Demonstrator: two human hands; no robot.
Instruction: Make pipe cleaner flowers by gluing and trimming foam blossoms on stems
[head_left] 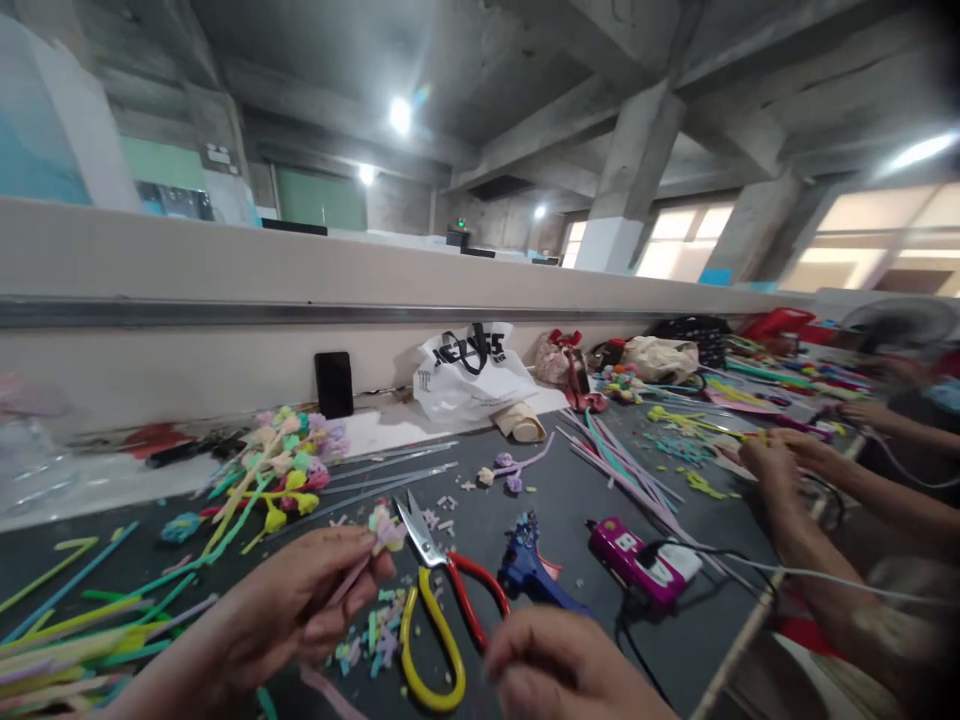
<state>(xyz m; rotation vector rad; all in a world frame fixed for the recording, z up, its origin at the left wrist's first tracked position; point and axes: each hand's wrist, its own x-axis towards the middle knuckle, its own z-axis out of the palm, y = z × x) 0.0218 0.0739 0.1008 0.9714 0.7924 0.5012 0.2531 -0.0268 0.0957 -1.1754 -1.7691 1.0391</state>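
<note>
My left hand (300,605) pinches a pink pipe-cleaner stem topped with a small pastel flower (386,528), held just above the dark table (555,490). My right hand (559,665) is at the bottom edge, blurred, fingers curled; nothing shows in it. Just in front of it lie scissors (439,600) with one red and one yellow handle. A blue glue gun (529,570) lies to the right of the scissors. Small cut pipe-cleaner bits (375,635) are scattered under my left hand.
A bunch of finished pastel flowers (289,465) and long coloured pipe cleaners (67,620) lie at left. A magenta device (637,562) with a cable sits at right. Other people's hands (772,465) work at right. A white bag (469,375) and a phone (334,384) lean on the back wall.
</note>
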